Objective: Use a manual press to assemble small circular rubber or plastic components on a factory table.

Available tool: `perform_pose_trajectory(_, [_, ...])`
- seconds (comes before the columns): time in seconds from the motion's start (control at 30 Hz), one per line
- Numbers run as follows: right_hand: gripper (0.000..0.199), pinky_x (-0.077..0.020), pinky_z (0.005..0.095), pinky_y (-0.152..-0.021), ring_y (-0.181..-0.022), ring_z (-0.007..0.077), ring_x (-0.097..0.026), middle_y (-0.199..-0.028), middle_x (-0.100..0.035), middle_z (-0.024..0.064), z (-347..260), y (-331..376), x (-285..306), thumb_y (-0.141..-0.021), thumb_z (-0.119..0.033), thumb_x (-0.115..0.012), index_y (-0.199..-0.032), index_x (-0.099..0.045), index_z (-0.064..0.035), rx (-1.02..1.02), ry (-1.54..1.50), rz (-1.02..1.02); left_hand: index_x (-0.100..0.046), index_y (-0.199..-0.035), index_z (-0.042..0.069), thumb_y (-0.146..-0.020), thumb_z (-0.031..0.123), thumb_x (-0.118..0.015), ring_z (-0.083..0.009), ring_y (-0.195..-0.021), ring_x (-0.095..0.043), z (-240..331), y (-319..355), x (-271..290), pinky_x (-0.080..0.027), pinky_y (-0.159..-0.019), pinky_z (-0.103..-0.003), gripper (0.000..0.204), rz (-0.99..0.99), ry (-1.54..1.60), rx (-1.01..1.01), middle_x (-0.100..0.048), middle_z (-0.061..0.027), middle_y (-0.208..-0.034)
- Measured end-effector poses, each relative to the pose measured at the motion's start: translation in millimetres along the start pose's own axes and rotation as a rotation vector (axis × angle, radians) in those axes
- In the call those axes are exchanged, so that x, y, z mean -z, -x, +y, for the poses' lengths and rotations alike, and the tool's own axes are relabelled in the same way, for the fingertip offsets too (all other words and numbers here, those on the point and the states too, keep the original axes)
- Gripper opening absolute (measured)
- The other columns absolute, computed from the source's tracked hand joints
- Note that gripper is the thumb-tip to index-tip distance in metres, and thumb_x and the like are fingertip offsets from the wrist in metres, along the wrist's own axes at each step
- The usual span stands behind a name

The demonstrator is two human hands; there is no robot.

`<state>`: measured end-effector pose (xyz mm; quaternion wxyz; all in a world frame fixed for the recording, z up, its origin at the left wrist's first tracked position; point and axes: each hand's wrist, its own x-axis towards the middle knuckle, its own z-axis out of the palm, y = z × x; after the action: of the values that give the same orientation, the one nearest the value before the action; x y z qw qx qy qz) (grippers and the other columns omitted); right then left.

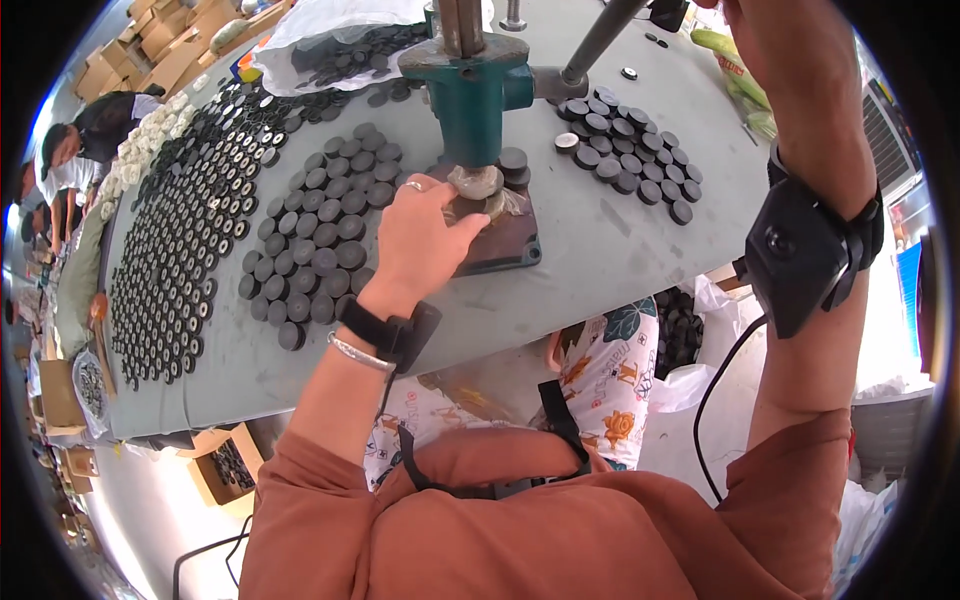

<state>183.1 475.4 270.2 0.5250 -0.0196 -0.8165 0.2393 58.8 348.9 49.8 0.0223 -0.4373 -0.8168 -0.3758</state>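
Note:
My left hand (422, 238) reaches to the base of a green hand press (470, 110), thumb and fingers curled around a round black disc (468, 208) under the ram. Clear plastic film wraps the ram's tip, and the fingers partly hide the disc. Beside it on the press's dark base plate (505, 245) is a small stack of black discs (513, 165). Raised high at the upper right, my right hand (745, 18) is mostly cut off by the picture's edge; its fingers barely show. The press's lever (605, 38) slants up toward that edge, and its end is out of view.
Black discs (325, 225) cover the table (600, 265) left of the press; more discs (630, 150) lie right. Rows of ringed black pieces (190, 250) spread farther left. A white bag (330, 30) of black parts stands behind. Another person (75, 150) bends at the far left.

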Motion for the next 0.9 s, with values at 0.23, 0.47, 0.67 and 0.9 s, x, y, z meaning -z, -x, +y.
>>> perform_pose_trajectory(0.23, [0.028, -0.0293, 0.0263, -0.038, -0.042, 0.0081, -0.036, -0.058, -0.045, 0.0024, 11, -1, 1, -0.085, -0.023, -0.052, -0.065, -0.049, -0.004, -0.05, -0.093, 0.004, -0.068, -0.097, 0.004, -0.07, 0.031, -0.078, -0.0204, -0.08, -0.057, 6, -12, -12, -0.047, -0.072, -0.032, 0.04, 0.008, 0.027, 0.143, -0.057, -0.0078, -0.088])
perform_pose_trajectory(0.47, [0.018, -0.0322, 0.0246, -0.042, -0.046, 0.0091, -0.04, -0.064, -0.05, 0.0042, 29, 10, 23, -0.085, -0.017, -0.053, -0.072, -0.052, -0.0038, 0.059, 0.119, 0.009, -0.07, -0.097, 0.005, -0.07, 0.032, -0.078, -0.0191, -0.08, -0.058, 1, -10, -12, -0.048, -0.074, -0.031, 0.039, 0.007, 0.085, 0.09, -0.056, -0.0068, -0.088])
perform_pose_trajectory(0.67, [0.008, -0.0355, 0.0239, -0.046, -0.05, 0.0101, -0.045, -0.069, -0.055, 0.006, 15, 33, 29, -0.084, -0.009, -0.053, -0.079, -0.055, -0.0035, 0.195, 0.324, -0.042, -0.071, -0.094, 0.005, -0.07, 0.028, -0.078, -0.0166, -0.082, -0.058, -3, -13, -13, -0.048, -0.074, -0.029, 0.034, -0.015, 0.072, 0.163, -0.057, -0.0059, -0.088])
perform_pose_trajectory(0.9, [0.007, -0.0394, 0.0231, -0.05, -0.055, 0.0112, -0.05, -0.076, -0.061, 0.0081, 29, 25, 38, -0.084, 0.001, -0.054, -0.087, -0.059, -0.0031, 0.36, 0.583, -0.105, -0.068, -0.099, 0.002, -0.068, 0.023, -0.08, -0.0203, -0.085, -0.059, -5, -8, -10, -0.048, -0.078, -0.031, 0.039, 0.043, 0.05, 0.094, -0.058, -0.0084, -0.093])
